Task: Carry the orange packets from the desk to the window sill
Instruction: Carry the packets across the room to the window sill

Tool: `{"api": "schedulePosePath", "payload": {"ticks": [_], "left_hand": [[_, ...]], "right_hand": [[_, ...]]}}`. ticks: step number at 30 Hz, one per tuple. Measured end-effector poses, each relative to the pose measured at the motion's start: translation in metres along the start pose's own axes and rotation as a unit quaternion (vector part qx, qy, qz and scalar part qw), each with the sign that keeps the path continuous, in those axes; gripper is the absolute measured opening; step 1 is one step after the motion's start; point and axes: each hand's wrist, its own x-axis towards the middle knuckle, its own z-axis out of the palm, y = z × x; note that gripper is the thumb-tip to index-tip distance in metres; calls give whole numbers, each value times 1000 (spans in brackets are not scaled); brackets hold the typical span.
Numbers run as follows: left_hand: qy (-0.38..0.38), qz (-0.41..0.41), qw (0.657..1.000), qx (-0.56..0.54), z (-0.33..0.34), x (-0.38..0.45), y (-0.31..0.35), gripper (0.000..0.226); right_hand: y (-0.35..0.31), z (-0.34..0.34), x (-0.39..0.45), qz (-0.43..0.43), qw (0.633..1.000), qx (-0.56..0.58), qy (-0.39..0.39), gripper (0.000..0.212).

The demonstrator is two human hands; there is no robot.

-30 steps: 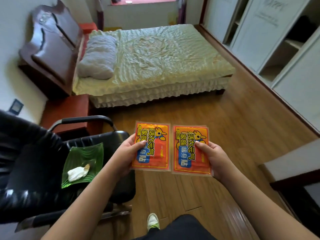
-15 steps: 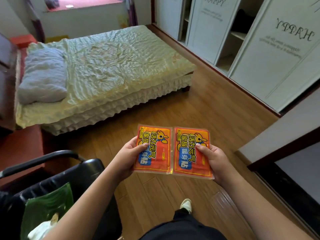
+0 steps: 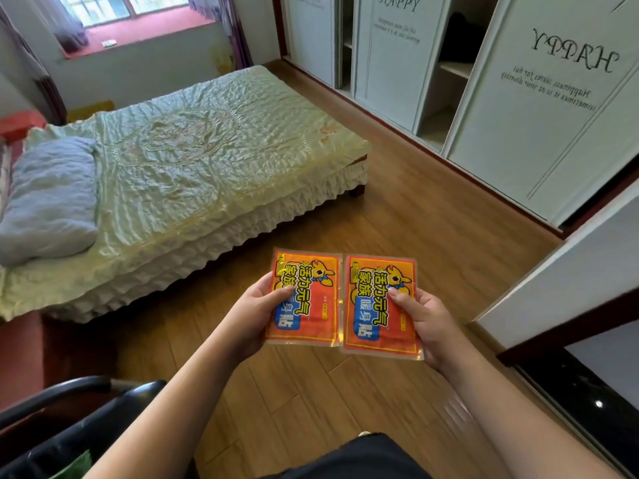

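My left hand (image 3: pixel 254 311) and right hand (image 3: pixel 427 323) each grip one flat glossy orange packet (image 3: pixel 306 300) at waist height over wooden floor; the red window sill (image 3: pixel 138 31) lies well ahead, beyond the bed.

I see a wooden plank floor (image 3: pixel 432 216) running through the room, and a bed (image 3: pixel 193 167) stands on it. A pale green quilted cover is spread over the bed, with a grey-blue pillow (image 3: pixel 48 198) lying at its left end. Far back, the red window sill (image 3: pixel 138 27) carries one small flat thing (image 3: pixel 110 43), too small to tell what.
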Motion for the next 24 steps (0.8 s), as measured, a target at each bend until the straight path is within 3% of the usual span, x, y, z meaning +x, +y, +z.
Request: {"api": "schedulePosePath", "payload": {"ticks": [10,18,24], "left_hand": [[-16,-12,1000,0,15,91,33,49],[-56,-10,998,1,-2,187,78,46],[-91,4,995,30,-13,254,121,48]], "right_hand": [[-41,-19,66,-4,1000,24,20,29],[-78,-8,150,-31,998,9,60,47],[-112,0,203,-42,995,-1,87,41]]}}
